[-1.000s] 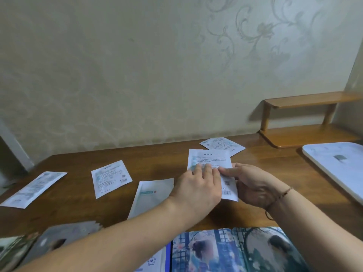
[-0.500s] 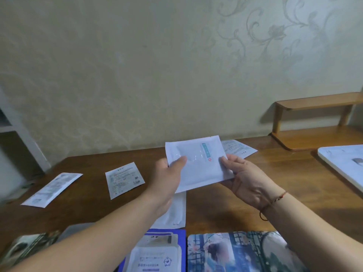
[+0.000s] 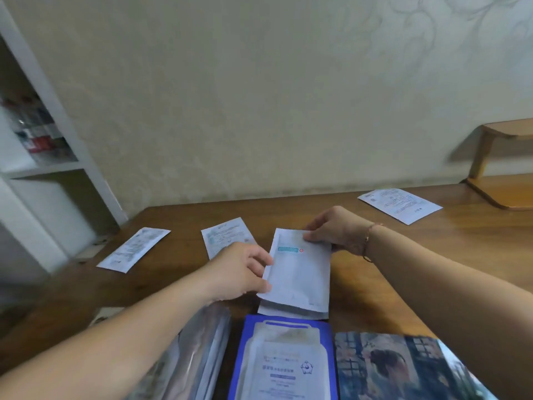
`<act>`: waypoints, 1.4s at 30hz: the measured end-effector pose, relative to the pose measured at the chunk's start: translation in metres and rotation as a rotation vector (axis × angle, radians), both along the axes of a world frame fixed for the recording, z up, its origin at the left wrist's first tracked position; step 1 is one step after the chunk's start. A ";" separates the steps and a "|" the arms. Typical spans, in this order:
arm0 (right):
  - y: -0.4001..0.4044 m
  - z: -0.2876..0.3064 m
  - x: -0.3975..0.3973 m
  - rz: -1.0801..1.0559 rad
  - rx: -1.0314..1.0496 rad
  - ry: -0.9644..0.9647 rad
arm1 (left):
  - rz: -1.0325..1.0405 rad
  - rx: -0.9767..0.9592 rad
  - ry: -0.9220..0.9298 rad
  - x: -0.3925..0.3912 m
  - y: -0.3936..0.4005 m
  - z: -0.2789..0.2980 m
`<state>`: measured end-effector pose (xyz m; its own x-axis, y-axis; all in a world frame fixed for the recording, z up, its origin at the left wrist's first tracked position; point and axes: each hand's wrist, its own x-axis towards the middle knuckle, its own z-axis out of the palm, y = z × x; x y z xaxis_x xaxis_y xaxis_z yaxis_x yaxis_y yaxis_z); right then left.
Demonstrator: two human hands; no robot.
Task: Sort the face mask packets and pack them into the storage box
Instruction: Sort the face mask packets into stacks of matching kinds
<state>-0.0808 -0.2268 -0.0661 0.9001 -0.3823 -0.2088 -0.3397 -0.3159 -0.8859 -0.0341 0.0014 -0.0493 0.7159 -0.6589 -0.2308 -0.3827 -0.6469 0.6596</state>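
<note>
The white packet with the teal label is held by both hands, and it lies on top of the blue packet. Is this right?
Not quite. In the head view both the left hand and right hand hold the white packet, but it lies on another white packet, beyond the blue packet.

A single head-worn wide-angle view looks forward and down across the brown wooden tabletop (image 3: 432, 255) toward the pale patterned wall (image 3: 259, 96) at 12 o'clock, close above both forearms; edges bend, with white shelving (image 3: 43, 157) at 9 o'clock.
</note>
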 end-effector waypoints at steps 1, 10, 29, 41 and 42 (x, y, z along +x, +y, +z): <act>0.003 -0.004 0.004 0.022 -0.110 -0.005 | -0.040 0.061 -0.054 0.001 0.001 -0.004; 0.017 -0.032 0.009 0.083 -0.598 -0.143 | -0.258 0.286 -0.319 0.003 0.003 -0.009; -0.082 -0.035 -0.018 -0.102 -1.183 0.130 | -0.324 0.400 -0.367 0.024 -0.023 0.014; -0.097 -0.022 -0.110 0.040 -1.080 0.364 | -0.546 0.283 -0.421 -0.023 -0.142 0.001; -0.088 -0.019 -0.119 0.067 -1.084 0.350 | -0.550 0.278 -0.429 -0.026 -0.152 -0.001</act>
<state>-0.1998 -0.3150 -0.0847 0.8831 -0.4674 -0.0415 -0.4676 -0.8839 0.0046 -0.0601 -0.1505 -0.0504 0.3647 -0.9058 -0.2156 -0.8856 -0.4090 0.2202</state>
